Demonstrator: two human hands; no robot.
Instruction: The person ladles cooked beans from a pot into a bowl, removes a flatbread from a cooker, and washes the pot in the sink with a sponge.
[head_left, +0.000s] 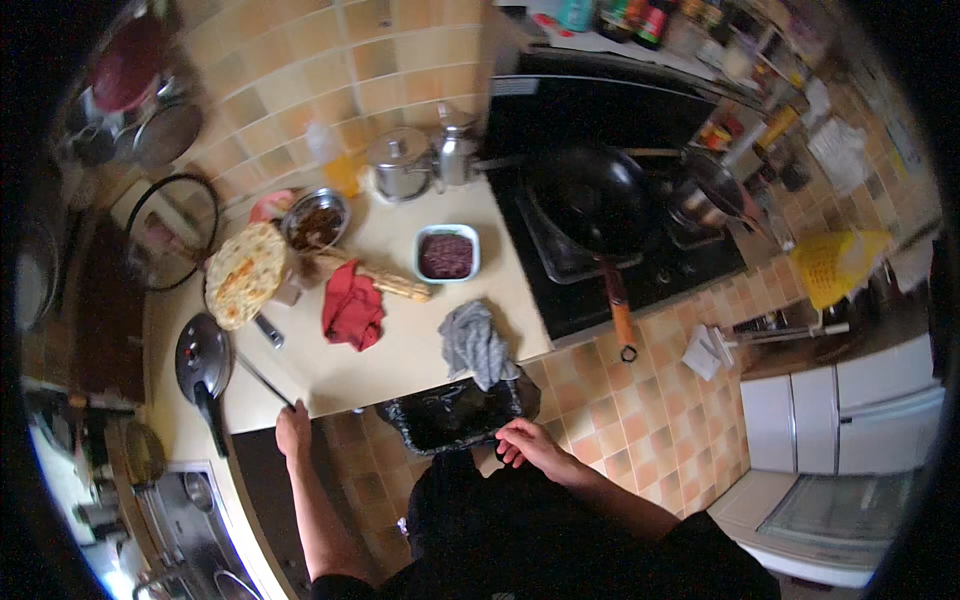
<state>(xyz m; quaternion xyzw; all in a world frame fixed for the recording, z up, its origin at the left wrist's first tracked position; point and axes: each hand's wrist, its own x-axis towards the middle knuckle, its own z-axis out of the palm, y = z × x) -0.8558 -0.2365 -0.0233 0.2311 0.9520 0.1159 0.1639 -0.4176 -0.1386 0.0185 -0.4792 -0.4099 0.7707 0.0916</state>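
My left hand (294, 433) is closed around the end of a thin dark utensil handle (268, 383) at the counter's front edge. The utensil's far end cannot be made out beside a black pan lid (204, 356). Low before my body hangs my right hand (531, 447), its fingers loosely bent and apart, with nothing seen in it. It is beside a bin lined with a black bag (450, 416). Browned flatbread (247, 274) lies on the counter, with a dark handle (268, 331) jutting out below it. A red cloth (352, 306) and a grey cloth (475, 341) rest nearby.
A square tub of dark purple paste (446, 255) stands near the stove. Behind are a steel bowl (318, 219), a bottle of yellow liquid (336, 165) and a lidded steel pot (400, 166). A wok (589, 199) sits on the black hob, its wooden handle (621, 315) overhanging the front edge.
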